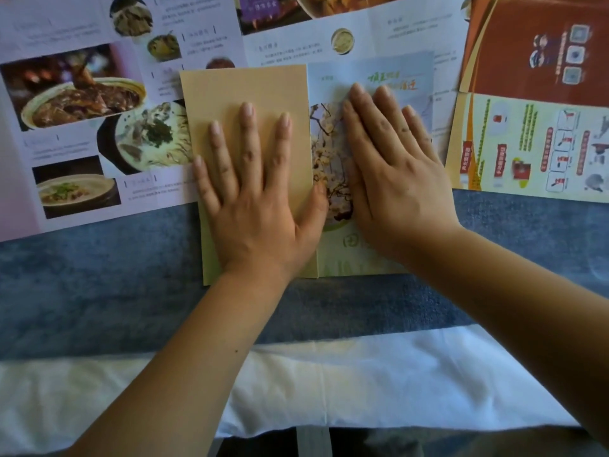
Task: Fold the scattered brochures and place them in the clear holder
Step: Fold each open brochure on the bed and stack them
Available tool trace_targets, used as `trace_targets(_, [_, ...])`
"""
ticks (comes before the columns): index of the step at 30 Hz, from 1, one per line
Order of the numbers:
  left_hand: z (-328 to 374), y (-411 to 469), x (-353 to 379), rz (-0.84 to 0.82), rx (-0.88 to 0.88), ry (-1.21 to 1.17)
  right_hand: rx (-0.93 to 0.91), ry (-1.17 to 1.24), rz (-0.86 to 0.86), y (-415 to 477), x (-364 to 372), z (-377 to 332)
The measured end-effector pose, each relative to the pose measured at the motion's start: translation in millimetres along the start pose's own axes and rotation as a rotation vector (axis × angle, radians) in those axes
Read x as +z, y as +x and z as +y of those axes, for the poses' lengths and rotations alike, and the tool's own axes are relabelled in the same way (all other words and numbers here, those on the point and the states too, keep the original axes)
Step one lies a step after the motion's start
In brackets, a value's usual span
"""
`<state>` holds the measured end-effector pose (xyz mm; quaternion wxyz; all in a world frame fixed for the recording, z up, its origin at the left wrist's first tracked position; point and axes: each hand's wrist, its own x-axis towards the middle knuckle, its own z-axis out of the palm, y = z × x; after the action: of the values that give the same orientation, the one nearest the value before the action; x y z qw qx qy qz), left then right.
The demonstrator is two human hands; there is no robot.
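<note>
While left hand presses brochure, right hand flat too

We see a blue fabric surface carrying a food brochure at left, a half-folded tan-backed brochure overlapping it, and a green-and-orange brochure at right. A white cloth covers its near edge.

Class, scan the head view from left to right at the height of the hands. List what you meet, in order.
Food brochure → left hand on the tan flap → right hand on the blossom panel → green leaflet.
</note>
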<state>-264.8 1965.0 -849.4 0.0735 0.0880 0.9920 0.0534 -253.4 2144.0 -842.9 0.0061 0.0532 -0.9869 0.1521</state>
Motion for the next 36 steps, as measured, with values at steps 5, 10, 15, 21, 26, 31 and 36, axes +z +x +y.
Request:
trace_targets(5, [-7.2, -1.1, 1.8, 0.027, 0.014, 0.013, 0.012, -0.028, -0.015, 0.8, -0.4, -8.7])
trace_targets(10, [-26.3, -3.0, 1.5, 0.049, 0.026, 0.026, 0.027, -0.071, -0.042, 1.6, 6.2, -29.2])
trace_targets(15, [-57.5, -6.7, 1.7, 0.093, 0.025, 0.019, 0.019, -0.030, -0.045, 8.0, 17.6, -54.6])
trace_targets(21, [-106.5, -16.9, -1.3, 0.119, -0.033, 0.033, -0.032, 0.000, -0.072, 22.2, 35.5, -97.5])
trace_targets(26, [-129.1, -22.5, -8.6, 0.137, -0.060, -0.030, -0.052, 0.012, -0.077, 29.1, 45.2, -119.5])
trace_targets(31, [-126.5, -28.7, -17.0, 0.183, -0.050, -0.086, -0.051, 0.113, -0.033, 28.9, 43.8, -122.3])
trace_targets(36, [-120.9, -25.9, -26.6, 0.125, -0.071, -0.259, -0.078, 0.226, -0.064, 31.6, 45.0, -121.9])
